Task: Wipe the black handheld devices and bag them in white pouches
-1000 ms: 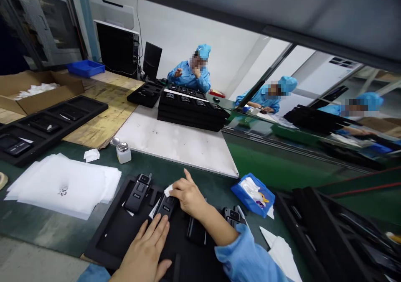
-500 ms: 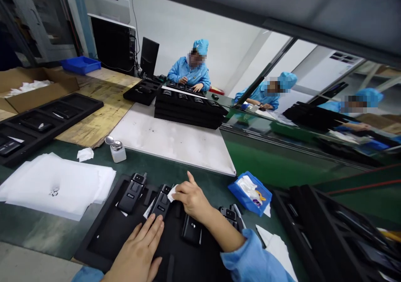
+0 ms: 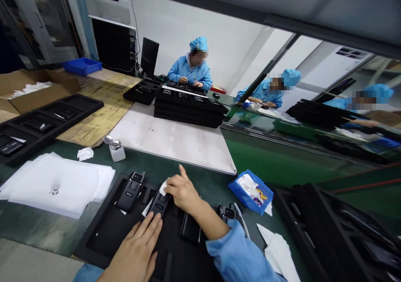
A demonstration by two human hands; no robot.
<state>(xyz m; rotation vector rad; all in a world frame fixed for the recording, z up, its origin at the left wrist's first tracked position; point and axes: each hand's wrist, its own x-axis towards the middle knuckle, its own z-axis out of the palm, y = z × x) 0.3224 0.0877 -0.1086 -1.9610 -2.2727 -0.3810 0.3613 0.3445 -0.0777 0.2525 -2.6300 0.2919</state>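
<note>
A black handheld radio (image 3: 159, 207) lies in a black foam tray (image 3: 103, 236). My right hand (image 3: 183, 192) pinches a white wipe (image 3: 163, 187) against the radio's upper part, covering some of it. My left hand (image 3: 138, 246) lies flat, fingers stretched out, with its fingertips on the radio's lower end. To the left in the same tray sits another black handheld radio (image 3: 130, 193). A third black device (image 3: 189, 228) is partly under my right forearm. Farther right is one more device (image 3: 226, 213), half hidden by my sleeve.
White bags (image 3: 59, 181) lie at left, near a pump bottle (image 3: 117, 150) and a crumpled wipe (image 3: 85, 153). A blue bin (image 3: 252, 192) with wipes stands right, beside more foam trays (image 3: 332, 227). Across the bench, a co-worker (image 3: 191, 69) sits behind stacked trays (image 3: 188, 110).
My right hand has moved left and slightly up with the wipe, from the radio's side edge onto its upper face. My left hand stays nearly in place.
</note>
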